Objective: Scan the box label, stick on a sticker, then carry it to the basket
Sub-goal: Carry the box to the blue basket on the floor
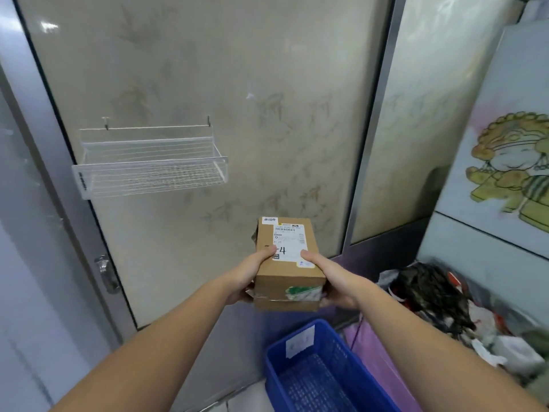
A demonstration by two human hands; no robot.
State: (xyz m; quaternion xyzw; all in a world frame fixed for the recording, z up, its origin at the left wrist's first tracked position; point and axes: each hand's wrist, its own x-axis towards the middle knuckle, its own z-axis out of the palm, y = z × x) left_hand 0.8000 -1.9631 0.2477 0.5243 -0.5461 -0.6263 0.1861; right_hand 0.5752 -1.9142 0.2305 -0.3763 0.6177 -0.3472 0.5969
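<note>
just one box (286, 264), two hands (249, 273) (335, 281)

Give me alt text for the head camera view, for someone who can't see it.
Two bare hands, left hand and right hand, hold a small cardboard box with a white shipping label facing up, above an empty blue basket on the floor. A white wire shelf hangs on the frosted door behind.

A parcel back room: a labelled cardboard box (286, 263) held above a blue plastic basket (323, 370), packaging heaped to the basket's right.
</note>
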